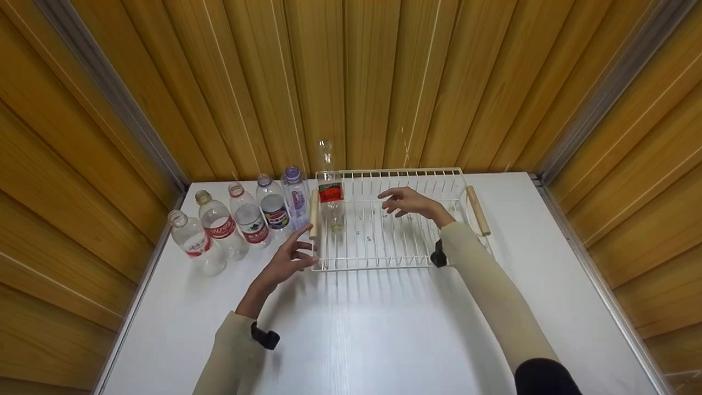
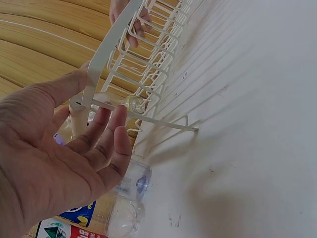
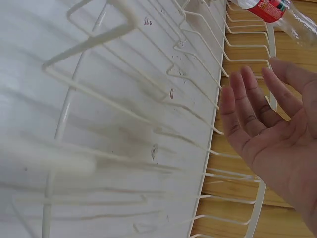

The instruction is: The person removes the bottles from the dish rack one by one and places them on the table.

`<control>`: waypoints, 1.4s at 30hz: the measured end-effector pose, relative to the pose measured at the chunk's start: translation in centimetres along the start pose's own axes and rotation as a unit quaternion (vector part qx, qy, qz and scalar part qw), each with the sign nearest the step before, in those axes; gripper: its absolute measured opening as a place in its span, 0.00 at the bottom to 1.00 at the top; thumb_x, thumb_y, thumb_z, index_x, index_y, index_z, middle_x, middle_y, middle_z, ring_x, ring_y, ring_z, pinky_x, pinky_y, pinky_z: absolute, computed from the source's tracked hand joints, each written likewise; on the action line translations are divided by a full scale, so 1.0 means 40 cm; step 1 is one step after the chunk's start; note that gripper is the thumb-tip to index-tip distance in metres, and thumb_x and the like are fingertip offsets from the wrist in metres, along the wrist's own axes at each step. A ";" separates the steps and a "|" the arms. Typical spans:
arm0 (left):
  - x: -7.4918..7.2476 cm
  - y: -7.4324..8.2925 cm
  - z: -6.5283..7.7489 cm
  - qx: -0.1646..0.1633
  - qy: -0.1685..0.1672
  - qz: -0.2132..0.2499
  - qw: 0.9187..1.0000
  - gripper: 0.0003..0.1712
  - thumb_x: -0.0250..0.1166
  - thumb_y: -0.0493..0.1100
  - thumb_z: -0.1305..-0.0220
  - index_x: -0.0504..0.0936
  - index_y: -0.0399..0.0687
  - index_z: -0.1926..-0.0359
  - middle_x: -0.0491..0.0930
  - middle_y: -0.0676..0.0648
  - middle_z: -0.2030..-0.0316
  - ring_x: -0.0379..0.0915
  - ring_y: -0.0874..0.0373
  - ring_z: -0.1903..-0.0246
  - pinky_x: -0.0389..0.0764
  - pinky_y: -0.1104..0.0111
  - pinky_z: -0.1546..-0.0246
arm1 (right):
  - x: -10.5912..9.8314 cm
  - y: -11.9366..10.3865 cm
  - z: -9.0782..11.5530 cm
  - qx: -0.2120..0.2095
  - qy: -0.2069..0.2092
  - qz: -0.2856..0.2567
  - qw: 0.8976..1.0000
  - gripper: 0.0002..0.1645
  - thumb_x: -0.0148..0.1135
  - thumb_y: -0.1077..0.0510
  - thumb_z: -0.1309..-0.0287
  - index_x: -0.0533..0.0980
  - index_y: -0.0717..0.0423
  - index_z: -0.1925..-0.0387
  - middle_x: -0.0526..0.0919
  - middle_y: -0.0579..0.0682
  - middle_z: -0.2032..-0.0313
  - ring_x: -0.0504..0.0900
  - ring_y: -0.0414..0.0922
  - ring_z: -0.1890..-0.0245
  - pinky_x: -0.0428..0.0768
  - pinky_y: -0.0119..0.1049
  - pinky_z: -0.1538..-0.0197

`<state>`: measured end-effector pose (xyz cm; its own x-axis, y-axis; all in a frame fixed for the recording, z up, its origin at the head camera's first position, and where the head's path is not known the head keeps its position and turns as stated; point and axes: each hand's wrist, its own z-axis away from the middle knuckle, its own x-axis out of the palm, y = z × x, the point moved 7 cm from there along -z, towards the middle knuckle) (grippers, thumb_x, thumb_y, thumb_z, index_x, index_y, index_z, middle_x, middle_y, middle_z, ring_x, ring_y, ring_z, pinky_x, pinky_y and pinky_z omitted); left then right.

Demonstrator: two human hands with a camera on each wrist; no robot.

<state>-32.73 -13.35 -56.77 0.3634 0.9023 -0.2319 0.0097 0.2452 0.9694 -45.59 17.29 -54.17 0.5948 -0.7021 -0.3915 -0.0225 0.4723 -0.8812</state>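
Observation:
A white wire rack (image 1: 378,268) with wooden handles stands on the table, a clear red-labelled plastic bottle (image 1: 331,192) at its left end. This bottle is tilted, its neck low in the rack and its base up towards the back wall. My left hand (image 1: 285,263) touches the rack's left end beside the wooden handle (image 1: 314,214), thumb at the rim and fingers loosely bent outside the wires. Over the rack's middle, my right hand (image 1: 408,201) hangs with relaxed, spread fingers and holds nothing. Its palm (image 3: 282,139) faces the wires in the right wrist view.
Left of the rack several plastic bottles stand upright in a slanting row, from a purple-tinted bottle (image 1: 296,197) beside the handle to a red-and-white-labelled bottle (image 1: 198,244). A wooden handle (image 1: 477,210) rises at the rack's right end. Wood-patterned panels (image 1: 362,82) enclose the white table (image 1: 351,334).

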 end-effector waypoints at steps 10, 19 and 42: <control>0.004 -0.008 0.013 -0.012 0.000 0.000 1.000 0.49 0.71 0.38 0.35 0.54 0.56 0.20 0.76 0.29 0.41 0.82 0.54 0.56 0.81 0.57 0.59 | 0.115 -0.034 -0.100 0.027 -0.022 -0.031 0.999 0.39 0.57 0.58 0.26 0.53 0.57 0.21 0.73 0.68 0.36 0.74 0.66 0.36 0.79 0.53 0.37; 0.022 -0.015 0.004 -0.026 -0.009 0.005 1.000 0.50 0.70 0.39 0.34 0.53 0.59 0.19 0.76 0.29 0.40 0.82 0.53 0.56 0.82 0.55 0.58 | 0.211 -0.063 -0.133 0.048 -0.058 -0.034 0.997 0.43 0.56 0.61 0.27 0.46 0.57 0.20 0.68 0.69 0.33 0.74 0.65 0.36 0.76 0.58 0.34; 0.003 -0.006 -0.005 -0.035 -0.010 0.001 0.999 0.50 0.71 0.42 0.34 0.52 0.62 0.19 0.74 0.29 0.37 0.82 0.51 0.54 0.82 0.50 0.55 | 0.222 -0.114 -0.189 0.041 0.005 -0.074 0.996 0.44 0.62 0.54 0.30 0.49 0.58 0.24 0.80 0.59 0.50 0.84 0.51 0.54 0.82 0.52 0.41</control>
<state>-32.87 -13.25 -57.03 0.3813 0.8959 -0.2280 -0.0551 0.2682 0.9618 -46.30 4.86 -55.62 0.5793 -0.7718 -0.2621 0.1301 0.4050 -0.9050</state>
